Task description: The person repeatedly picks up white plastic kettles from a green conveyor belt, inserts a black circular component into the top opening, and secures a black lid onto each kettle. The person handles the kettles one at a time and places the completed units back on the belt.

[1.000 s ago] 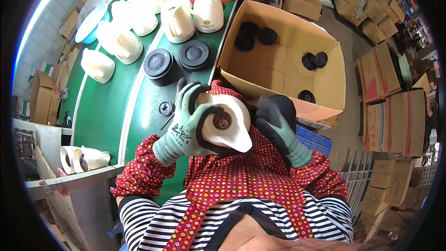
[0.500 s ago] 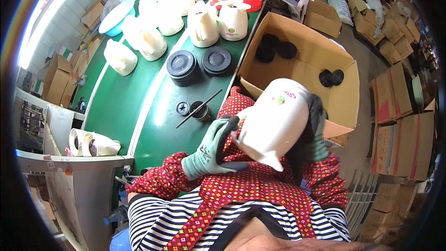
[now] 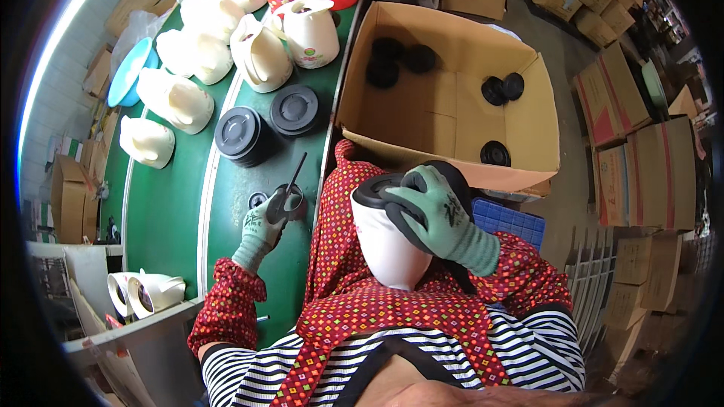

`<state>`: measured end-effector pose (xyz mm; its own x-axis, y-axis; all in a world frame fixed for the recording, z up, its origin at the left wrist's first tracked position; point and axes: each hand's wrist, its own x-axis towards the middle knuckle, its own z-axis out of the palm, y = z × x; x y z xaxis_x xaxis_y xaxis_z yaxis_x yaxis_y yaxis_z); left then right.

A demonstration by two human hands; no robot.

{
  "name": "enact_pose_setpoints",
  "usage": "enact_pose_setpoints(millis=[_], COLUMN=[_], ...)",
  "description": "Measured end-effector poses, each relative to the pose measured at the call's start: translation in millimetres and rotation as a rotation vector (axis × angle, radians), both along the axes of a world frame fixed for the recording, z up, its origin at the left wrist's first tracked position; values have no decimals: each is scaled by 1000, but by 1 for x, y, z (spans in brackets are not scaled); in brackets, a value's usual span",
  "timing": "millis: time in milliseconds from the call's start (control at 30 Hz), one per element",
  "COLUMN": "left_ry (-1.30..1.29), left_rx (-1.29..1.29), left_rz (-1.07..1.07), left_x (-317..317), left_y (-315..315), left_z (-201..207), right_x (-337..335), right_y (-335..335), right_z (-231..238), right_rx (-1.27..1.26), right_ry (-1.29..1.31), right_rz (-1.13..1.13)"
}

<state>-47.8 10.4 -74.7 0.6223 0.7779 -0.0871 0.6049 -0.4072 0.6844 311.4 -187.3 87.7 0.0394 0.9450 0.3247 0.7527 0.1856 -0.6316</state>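
A white jug point(image 3: 383, 245) stands upside down on my lap, its round black base point(image 3: 375, 191) facing up. My right hand point(image 3: 437, 211), in a green and black glove, is closed over the edge of that base. Over the green table, my left hand point(image 3: 264, 224) in a matching glove pinches a thin dark stick point(image 3: 299, 172), which points up and away from me. Right beside its fingers stands a small black cup point(image 3: 297, 203). A small black disc point(image 3: 258, 200) lies partly hidden behind this hand.
Two stacks of black discs point(image 3: 240, 134) and several white jugs point(image 3: 260, 53) stand farther along the table point(image 3: 170, 203). A large cardboard box point(image 3: 445, 124) with some black discs is at the right. A blue crate point(image 3: 509, 222) sits below it. Two white jugs point(image 3: 154, 294) lie at the left.
The jug has been turned upside down and lowered onto my lap. My left hand has left it and taken hold of the stick at the cup. My right hand has moved onto the base.
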Motion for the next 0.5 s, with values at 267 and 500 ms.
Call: enact_pose_setpoints(millis=[267, 500], left_ry=[-386, -200], left_rx=[-546, -458], left_rz=[-29, -404], left_x=[96, 185], left_y=[-34, -27], left_z=[198, 280], right_x=[44, 89], right_y=[29, 113], right_z=[72, 20], right_rx=[201, 97], right_ry=[-11, 100], right_rz=[253, 378])
